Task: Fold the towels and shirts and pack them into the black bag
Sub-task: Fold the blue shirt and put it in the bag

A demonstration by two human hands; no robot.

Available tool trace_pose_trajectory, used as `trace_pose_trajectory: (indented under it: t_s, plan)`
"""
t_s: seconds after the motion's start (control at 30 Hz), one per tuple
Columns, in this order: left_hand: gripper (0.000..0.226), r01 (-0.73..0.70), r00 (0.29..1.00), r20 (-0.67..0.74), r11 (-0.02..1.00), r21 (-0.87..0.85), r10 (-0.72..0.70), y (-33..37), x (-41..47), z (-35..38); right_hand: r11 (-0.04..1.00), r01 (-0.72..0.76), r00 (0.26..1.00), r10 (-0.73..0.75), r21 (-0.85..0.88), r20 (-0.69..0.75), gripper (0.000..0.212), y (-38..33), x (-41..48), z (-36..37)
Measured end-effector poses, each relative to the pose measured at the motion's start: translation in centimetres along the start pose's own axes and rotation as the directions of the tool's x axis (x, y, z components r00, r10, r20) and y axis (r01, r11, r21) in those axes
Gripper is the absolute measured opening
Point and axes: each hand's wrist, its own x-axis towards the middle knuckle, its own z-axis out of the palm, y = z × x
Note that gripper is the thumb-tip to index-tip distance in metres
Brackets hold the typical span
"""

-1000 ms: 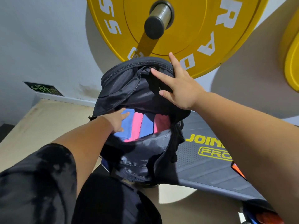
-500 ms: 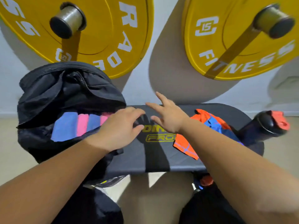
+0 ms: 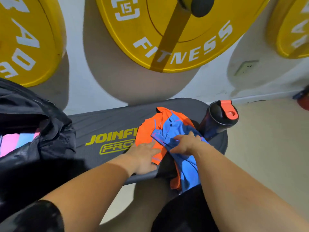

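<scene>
The black bag (image 3: 33, 131) stands open at the left end of the dark bench (image 3: 107, 126), with folded pink and blue towels (image 3: 15, 141) showing inside it. An orange shirt (image 3: 147, 129) and a blue shirt (image 3: 173, 129) lie crumpled together on the bench's right half, the blue one hanging over the front edge. My left hand (image 3: 143, 156) lies on the orange shirt's lower edge with fingers extended. My right hand (image 3: 185, 144) grips the blue shirt's fabric.
A black shaker bottle with an orange lid (image 3: 219, 118) stands on the bench just right of the shirts. Yellow weight plates (image 3: 167, 30) hang on the wall behind. Beige floor lies to the right. My knees sit under the bench's front edge.
My view has swung right, away from the bag. Both hands left the bag and moved right along the bench onto the shirts; the right hand has taken hold of the blue shirt.
</scene>
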Motion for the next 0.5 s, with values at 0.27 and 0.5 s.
trace_pose_trajectory:
  t_s: [0.27, 0.5]
  plan:
    - [0.087, 0.053, 0.998, 0.015, 0.998, 0.025, -0.054, 0.5, 2.3, 2.9, 0.999, -0.034, 0.999, 0.035, -0.027, 0.031, 0.073, 1.4, 0.8, 0.0]
    - [0.091, 0.134, 0.991, -0.009, 0.986, 0.1, -0.134, -1.8, 3.8, 1.8, 0.984, 0.156, 0.971, -0.136, -0.084, 0.198, 0.061, 1.0, 0.1, -1.3]
